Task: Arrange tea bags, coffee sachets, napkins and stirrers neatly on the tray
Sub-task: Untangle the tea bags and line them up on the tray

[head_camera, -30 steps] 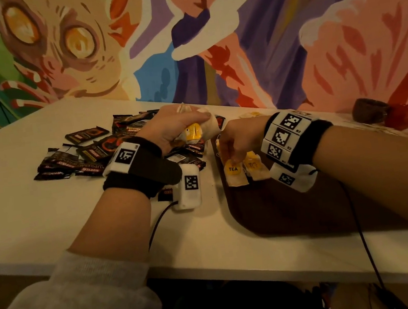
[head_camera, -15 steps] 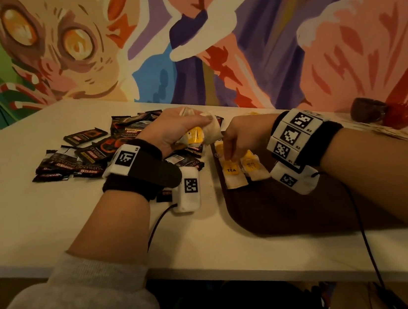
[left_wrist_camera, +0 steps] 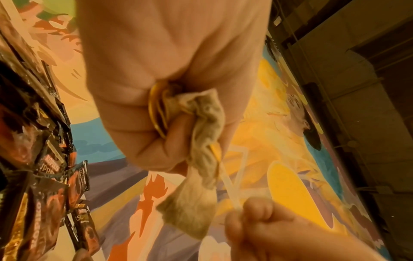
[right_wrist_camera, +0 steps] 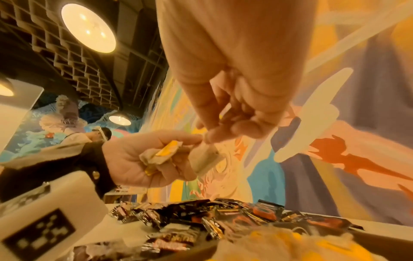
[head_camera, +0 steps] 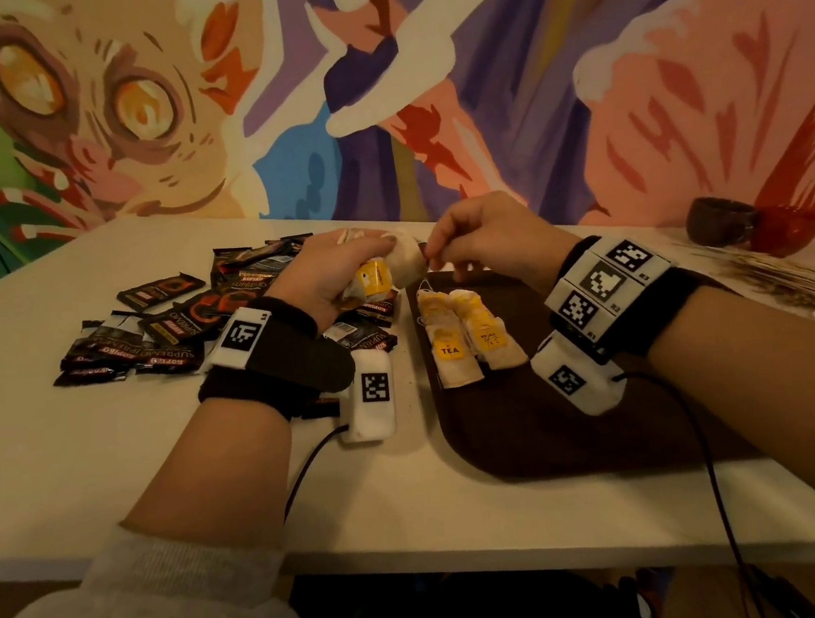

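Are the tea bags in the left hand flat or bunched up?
Bunched. The left hand grips crumpled tea bags in its fist; one hangs out, pinched by the right hand.

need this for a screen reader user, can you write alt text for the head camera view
A person's left hand grips a bunch of tea bags above a white table while the right hand pinches one of them. Two rows of tea bags lie on a dark tray; black coffee sachets are scattered to the left, before a colourful mural.
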`<state>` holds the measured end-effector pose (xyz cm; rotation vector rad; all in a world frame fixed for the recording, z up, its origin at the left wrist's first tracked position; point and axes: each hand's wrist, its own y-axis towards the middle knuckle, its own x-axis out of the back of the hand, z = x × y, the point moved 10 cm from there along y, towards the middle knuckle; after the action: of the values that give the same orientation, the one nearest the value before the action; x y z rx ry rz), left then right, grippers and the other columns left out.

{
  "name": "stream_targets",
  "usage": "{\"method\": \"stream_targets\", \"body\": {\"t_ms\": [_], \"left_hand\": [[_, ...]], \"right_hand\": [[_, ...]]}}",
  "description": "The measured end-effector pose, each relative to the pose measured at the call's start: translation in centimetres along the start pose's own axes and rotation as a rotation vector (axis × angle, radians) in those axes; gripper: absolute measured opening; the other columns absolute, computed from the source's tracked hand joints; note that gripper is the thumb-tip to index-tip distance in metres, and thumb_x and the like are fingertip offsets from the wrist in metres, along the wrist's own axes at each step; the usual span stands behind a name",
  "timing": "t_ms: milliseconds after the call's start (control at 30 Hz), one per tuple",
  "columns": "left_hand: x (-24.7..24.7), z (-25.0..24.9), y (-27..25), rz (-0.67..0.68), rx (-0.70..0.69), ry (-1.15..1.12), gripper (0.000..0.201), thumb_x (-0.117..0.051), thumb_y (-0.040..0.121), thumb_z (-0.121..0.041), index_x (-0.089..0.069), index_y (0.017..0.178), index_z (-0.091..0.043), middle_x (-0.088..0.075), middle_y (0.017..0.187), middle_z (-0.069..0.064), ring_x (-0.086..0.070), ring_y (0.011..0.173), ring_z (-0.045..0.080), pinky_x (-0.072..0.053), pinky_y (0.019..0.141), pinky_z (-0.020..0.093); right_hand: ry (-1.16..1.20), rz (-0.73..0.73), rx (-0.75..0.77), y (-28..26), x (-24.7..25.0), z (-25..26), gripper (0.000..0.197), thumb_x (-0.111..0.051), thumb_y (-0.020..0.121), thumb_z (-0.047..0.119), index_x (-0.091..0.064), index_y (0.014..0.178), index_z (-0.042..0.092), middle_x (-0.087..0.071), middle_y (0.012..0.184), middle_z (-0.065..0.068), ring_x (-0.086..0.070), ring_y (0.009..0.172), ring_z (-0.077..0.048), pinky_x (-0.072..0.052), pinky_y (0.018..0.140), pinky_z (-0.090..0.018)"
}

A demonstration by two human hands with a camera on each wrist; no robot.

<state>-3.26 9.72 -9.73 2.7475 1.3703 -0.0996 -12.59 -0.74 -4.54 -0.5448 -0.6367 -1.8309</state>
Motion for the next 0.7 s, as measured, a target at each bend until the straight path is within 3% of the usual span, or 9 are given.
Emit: {"method": "stream_targets", "body": {"t_ms": [167,233,300,433,533,600,700], "left_hand": [[-0.6,0.0,0.2,0.048,-0.040,-0.030,0.010,-0.066,0.087,-0.012,-0.069,0.096,-0.010,-0.071,0.092,0.012,-0.068,0.085,0.022,-0.054,0.080,0.036],[-1.0,-0.1,0.1,0.084,-0.055,-0.030,0.017,-0.065,0.088,-0.015,-0.069,0.102,-0.007,-0.071,0.096,0.013,-0.068,0.086,0.022,-0.054,0.080,0.035],[-1.3,-0.2,0.0,0.107,-0.063,-0.026,0.024,-0.064,0.089,-0.019,-0.068,0.109,-0.006,-0.071,0.099,0.015,-0.068,0.089,0.023,-0.055,0.077,0.032],[-2.1,-0.4,-0.5,0.159,-0.072,-0.025,0.023,-0.059,0.092,-0.016,-0.067,0.112,-0.007,-0.070,0.103,0.015,-0.068,0.089,0.019,-0.055,0.074,0.028],[-2.5,-0.6,-0.7,0.171,-0.081,0.025,0.018,-0.059,0.090,-0.006,-0.069,0.105,-0.010,-0.069,0.107,0.014,-0.066,0.096,0.020,-0.053,0.085,0.031],[-2.7,-0.6,-0.8,0.183,-0.077,0.055,0.020,-0.060,0.088,-0.002,-0.069,0.105,-0.009,-0.069,0.108,0.014,-0.065,0.100,0.020,-0.052,0.088,0.030],[-3.1,-0.7,-1.2,0.235,-0.075,0.096,0.021,-0.059,0.087,0.000,-0.069,0.104,-0.006,-0.070,0.106,0.012,-0.066,0.095,0.017,-0.053,0.083,0.027]], "right_hand": [[-0.001,-0.065,0.071,-0.3,-0.8,1.2,0.013,-0.065,0.084,0.005,-0.068,0.096,0.009,-0.067,0.092,-0.008,-0.061,0.075,-0.011,-0.053,0.069,-0.022],[-0.001,-0.085,0.060,-0.1,-1.1,1.0,0.022,-0.069,0.082,0.011,-0.066,0.103,0.006,-0.064,0.087,0.001,-0.058,0.072,-0.004,-0.050,0.066,-0.017],[0.027,-0.121,0.047,-0.1,-1.0,0.9,0.025,-0.073,0.080,0.013,-0.064,0.102,0.006,-0.062,0.084,0.004,-0.058,0.072,-0.004,-0.050,0.068,-0.018],[0.140,-0.203,-0.014,-0.3,-0.1,0.1,0.017,-0.075,0.077,0.011,-0.064,0.090,0.009,-0.068,0.093,-0.013,-0.065,0.081,-0.022,-0.055,0.078,-0.036],[0.200,-0.224,-0.081,-0.5,0.3,-0.5,0.017,-0.072,0.077,0.001,-0.064,0.093,0.001,-0.067,0.098,-0.022,-0.067,0.090,-0.033,-0.055,0.082,-0.042],[0.213,-0.234,-0.103,-0.6,0.5,-0.6,0.018,-0.065,0.079,-0.006,-0.063,0.095,0.001,-0.065,0.097,-0.022,-0.067,0.088,-0.032,-0.057,0.079,-0.040],[0.193,-0.204,-0.120,-0.6,0.8,-0.7,0.017,-0.058,0.083,-0.008,-0.061,0.090,0.007,-0.060,0.087,-0.009,-0.064,0.082,-0.022,-0.057,0.071,-0.030]]}}
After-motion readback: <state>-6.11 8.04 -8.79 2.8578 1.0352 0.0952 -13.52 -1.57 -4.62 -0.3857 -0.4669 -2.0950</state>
